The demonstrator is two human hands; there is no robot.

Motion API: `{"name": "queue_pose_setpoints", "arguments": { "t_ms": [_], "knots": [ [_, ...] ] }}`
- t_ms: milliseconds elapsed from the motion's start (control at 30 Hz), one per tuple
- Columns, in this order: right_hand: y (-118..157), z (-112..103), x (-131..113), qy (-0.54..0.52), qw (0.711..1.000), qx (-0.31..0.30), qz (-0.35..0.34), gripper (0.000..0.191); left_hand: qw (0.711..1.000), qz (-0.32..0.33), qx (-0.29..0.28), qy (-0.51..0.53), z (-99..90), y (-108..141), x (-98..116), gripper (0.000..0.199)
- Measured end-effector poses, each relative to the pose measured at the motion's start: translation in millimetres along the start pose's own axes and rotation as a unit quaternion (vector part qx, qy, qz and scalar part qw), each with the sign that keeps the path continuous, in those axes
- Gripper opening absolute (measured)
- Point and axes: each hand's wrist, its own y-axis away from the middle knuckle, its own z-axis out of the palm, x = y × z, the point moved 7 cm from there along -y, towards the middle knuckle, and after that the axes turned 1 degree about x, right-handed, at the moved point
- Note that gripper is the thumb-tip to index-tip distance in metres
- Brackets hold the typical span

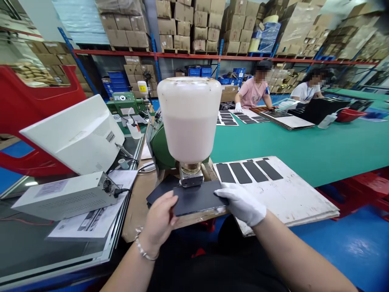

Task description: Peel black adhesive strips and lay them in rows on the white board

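Observation:
A flat dark rectangular panel [199, 197] lies level between my hands, its far edge by the metal block [191, 178] under a bottle of milky liquid [191, 125]. My left hand [161, 217], bare and with a bracelet at the wrist, grips the panel's left end. White-gloved, my right hand [243, 202] pinches its right end. Another dark sheet [162, 188] shows partly behind the panel on the left. Several dark strips [240, 172] lie in a row on a white board [291, 198] to the right.
A white monitor [75, 136] and a grey box with a fan [67, 198] stand at left. A green machine [164, 148] sits behind the bottle. Two people work along the green table [273, 142], near a red basin [349, 115] and a squeeze bottle [327, 121].

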Motion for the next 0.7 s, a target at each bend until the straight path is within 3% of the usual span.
{"name": "queue_pose_setpoints", "arguments": {
  "t_ms": [167, 233, 333, 467, 600, 700],
  "knots": [
    [-19.0, 96.3, -22.8, -0.109, 0.986, -0.11, 0.066, 0.017, 0.992, 0.056, 0.115, 0.021, -76.5, 40.4, 34.0, 0.014],
    [-21.3, 118.3, -32.4, -0.117, 0.982, -0.132, 0.072, 0.016, 0.986, 0.072, 0.148, 0.013, -95.5, 57.9, 41.1, 0.017],
    [-18.9, 130.5, -43.9, -0.132, 0.975, -0.171, 0.044, 0.017, 0.982, 0.091, 0.166, -0.023, -106.2, 76.8, 43.9, 0.016],
    [-13.4, 119.5, -41.2, -0.175, 0.959, -0.222, 0.028, 0.032, 0.987, 0.075, 0.128, -0.068, -95.1, 76.0, 38.8, 0.02],
    [-8.6, 92.9, -23.8, -0.182, 0.951, -0.245, 0.048, 0.039, 0.984, 0.022, 0.015, -0.174, -62.5, 52.8, 35.9, 0.016],
    [-2.5, 65.8, -5.0, -0.177, 0.955, -0.222, 0.082, 0.035, 0.969, 0.024, -0.058, -0.239, -34.0, 35.6, 41.2, 0.009]
  ]
}}
